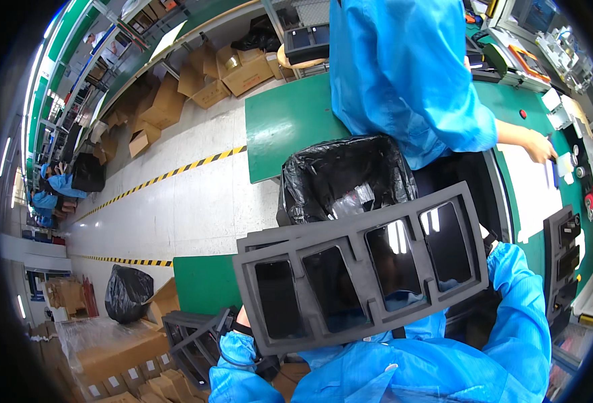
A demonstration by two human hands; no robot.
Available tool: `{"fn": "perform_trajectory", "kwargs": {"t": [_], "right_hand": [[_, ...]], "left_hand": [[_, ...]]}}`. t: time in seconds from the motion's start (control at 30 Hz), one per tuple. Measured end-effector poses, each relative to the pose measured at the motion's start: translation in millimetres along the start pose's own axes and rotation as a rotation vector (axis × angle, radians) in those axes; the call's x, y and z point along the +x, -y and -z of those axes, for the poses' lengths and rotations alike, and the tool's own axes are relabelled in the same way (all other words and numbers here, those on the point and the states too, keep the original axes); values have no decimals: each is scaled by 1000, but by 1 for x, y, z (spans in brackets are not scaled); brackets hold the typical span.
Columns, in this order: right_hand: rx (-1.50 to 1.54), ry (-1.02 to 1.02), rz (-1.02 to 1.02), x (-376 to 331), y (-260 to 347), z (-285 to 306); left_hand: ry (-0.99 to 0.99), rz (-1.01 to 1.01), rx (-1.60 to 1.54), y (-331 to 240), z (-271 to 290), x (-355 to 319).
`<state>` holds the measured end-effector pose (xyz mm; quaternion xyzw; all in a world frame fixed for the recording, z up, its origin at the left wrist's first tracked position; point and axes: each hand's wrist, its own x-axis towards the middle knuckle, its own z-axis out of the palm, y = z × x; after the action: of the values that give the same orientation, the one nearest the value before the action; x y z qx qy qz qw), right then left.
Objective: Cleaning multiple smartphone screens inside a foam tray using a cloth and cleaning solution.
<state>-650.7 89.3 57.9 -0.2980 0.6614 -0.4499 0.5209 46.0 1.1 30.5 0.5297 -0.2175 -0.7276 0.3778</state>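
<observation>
A dark grey foam tray (361, 252) with several slots is held up in front of my body, tilted with its right side higher. A flat, glossy black glass panel (330, 285) lies in each slot. Behind its upper left edge another grey edge (263, 239) shows, perhaps a second tray. My left hand (242, 317) grips the lower left end, and my right hand (485, 236) the right end. Most of the fingers on both hands are hidden by the tray. Both blue sleeves reach up from below.
A bin lined with a black bag (343, 174) stands just beyond the tray. A co-worker in a blue gown (404, 74) reaches over the green bench (494, 101). More foam trays sit at lower left (199, 339) and right (562, 258). Cardboard boxes (202, 77) line the aisle.
</observation>
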Motion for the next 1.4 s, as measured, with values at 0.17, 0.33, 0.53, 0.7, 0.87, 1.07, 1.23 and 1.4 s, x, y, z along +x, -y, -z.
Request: {"fn": "perform_trajectory", "kwargs": {"t": [0.17, 0.33, 0.53, 0.7, 0.87, 1.07, 1.23, 1.4], "right_hand": [[15, 41, -25, 28, -28, 3], [36, 65, -12, 36, -46, -3], [9, 145, 17, 69, -79, -24], [84, -129, 122, 28, -6, -68], [296, -241, 301, 8, -11, -39], [312, -522, 489, -47, 37, -45], [44, -258, 505, -66, 84, -86], [150, -74, 446, -56, 93, -102]], "left_hand": [[4, 48, -23, -1, 5, -2], [39, 70, -29, -4, 6, 2], [12, 86, -74, 5, 8, -1], [74, 32, 141, -10, 16, 17], [-381, -561, 1125, -80, -37, 8], [-393, -707, 1335, -79, -235, -103], [-557, -639, 1763, -24, -285, -84], [-841, -570, 1944, 1, -302, -49]]}}
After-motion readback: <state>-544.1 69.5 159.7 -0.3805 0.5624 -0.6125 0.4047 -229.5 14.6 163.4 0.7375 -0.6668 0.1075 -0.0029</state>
